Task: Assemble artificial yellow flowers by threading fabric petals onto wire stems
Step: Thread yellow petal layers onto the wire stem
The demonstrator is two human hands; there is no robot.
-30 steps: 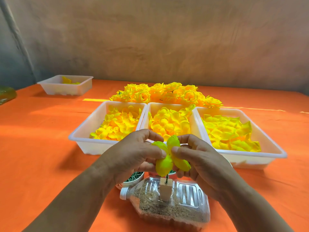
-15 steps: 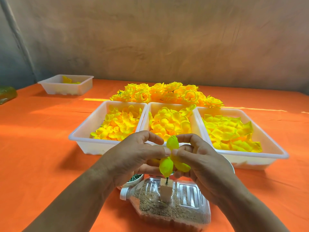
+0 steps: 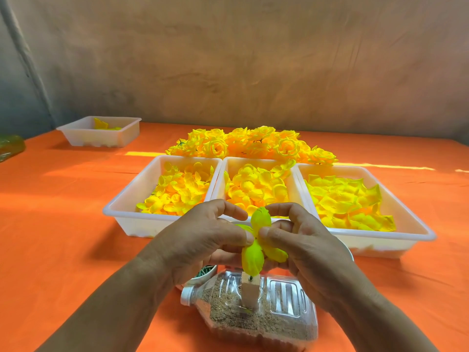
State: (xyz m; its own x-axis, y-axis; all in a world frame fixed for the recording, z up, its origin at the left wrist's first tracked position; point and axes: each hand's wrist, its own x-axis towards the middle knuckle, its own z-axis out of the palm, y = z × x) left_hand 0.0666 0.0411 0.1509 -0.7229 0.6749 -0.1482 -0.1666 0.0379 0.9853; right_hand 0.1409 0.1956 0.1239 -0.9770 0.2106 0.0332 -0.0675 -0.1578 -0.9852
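Note:
A yellow-green fabric petal piece [image 3: 253,257] with several lobes sits between both hands, above a thin dark stem [image 3: 251,277] that stands in a white block [image 3: 250,292]. The block is set in a clear plastic bottle [image 3: 286,311] lying on its side, filled with sand. My left hand [image 3: 203,240] pinches the petal piece at its centre with thumb and fingers. My right hand [image 3: 304,247] pinches it from the right, thumb tip meeting the left thumb. Most of the stem is hidden by the petals.
Three white trays [image 3: 121,212] [image 3: 223,179] [image 3: 421,232] of loose yellow petals stand side by side behind the hands. A heap of finished yellow flowers [image 3: 251,143] lies beyond them. A small white tray [image 3: 101,139] sits far left. A bowl of green parts [image 3: 205,271] peeks from under my left hand.
The petal piece has been pressed lower and its lobes folded closer together between the two thumbs. Both hands stay in nearly the same place.

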